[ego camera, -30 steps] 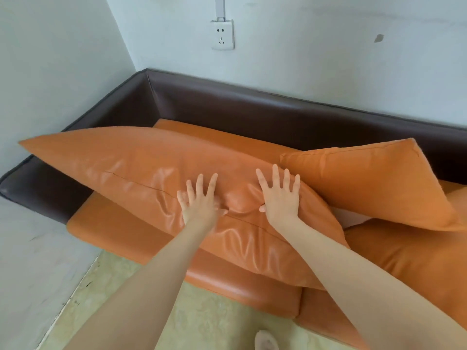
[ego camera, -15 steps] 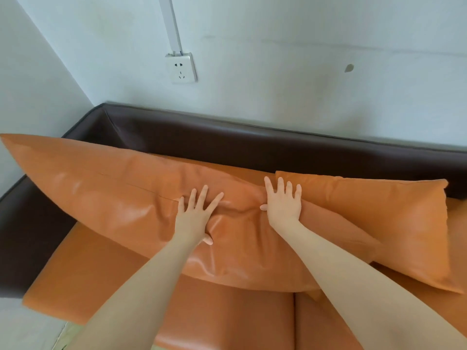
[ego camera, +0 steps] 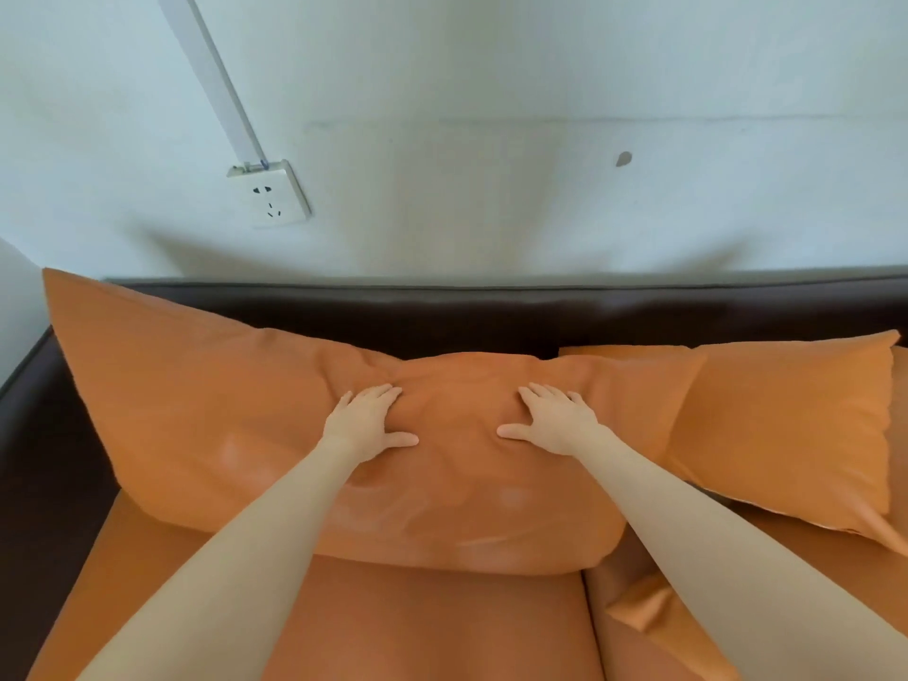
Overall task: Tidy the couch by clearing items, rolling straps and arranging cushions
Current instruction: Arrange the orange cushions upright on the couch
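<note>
A large orange leather cushion [ego camera: 206,410] leans against the dark brown backrest [ego camera: 467,312] of the couch. My left hand [ego camera: 366,420] and my right hand [ego camera: 553,420] both press flat on its upper middle, fingers straight, thumbs pointing toward each other. A second orange cushion [ego camera: 786,425] lies to the right, its left end tucked behind the large one. Orange seat cushions [ego camera: 417,626] fill the foreground below my forearms.
The pale wall behind the couch carries a white socket [ego camera: 272,194] with a cable duct running up from it. The dark brown armrest [ego camera: 44,459] closes off the left end of the couch.
The large cushion has been pushed back from lying across the seat to leaning against the backrest. My hands have spread apart on it, and my view has moved closer.
</note>
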